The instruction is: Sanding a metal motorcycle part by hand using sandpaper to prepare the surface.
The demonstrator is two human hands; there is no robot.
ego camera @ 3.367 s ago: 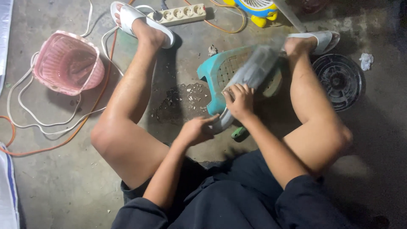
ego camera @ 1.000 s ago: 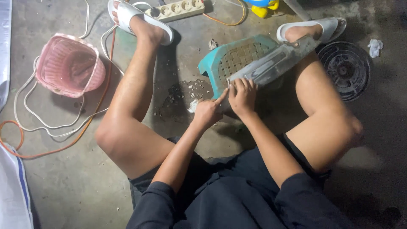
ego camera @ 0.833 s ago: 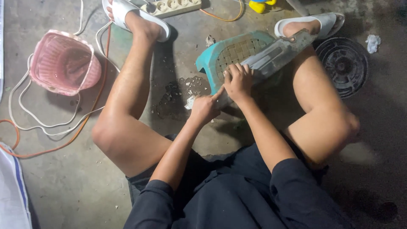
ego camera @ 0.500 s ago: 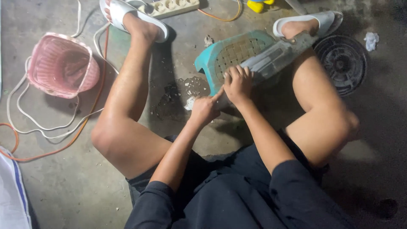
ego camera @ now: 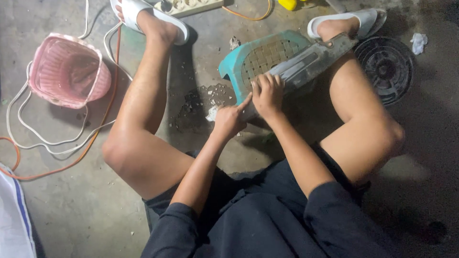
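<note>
I sit on a concrete floor with my knees spread. A long grey metal blade-like part (ego camera: 311,59) lies tilted across a teal plastic stool (ego camera: 260,59) between my legs. My right hand (ego camera: 267,93) presses on the near end of the grey part, fingers curled over its edge. My left hand (ego camera: 228,119) is beside it, index finger stretched out and touching the same end. Small flakes of debris (ego camera: 201,102) lie on the floor to the left of the stool.
A pink plastic basket (ego camera: 67,71) lies at the left among white and orange cables (ego camera: 57,143). A white power strip (ego camera: 191,5) is at the top. A round black fan grille (ego camera: 386,67) lies at the right, by a crumpled white scrap (ego camera: 420,42).
The grey part has swung from pointing near me to lying across the stool toward my right foot. My left hand moved up to its near end; the view has shifted slightly.
</note>
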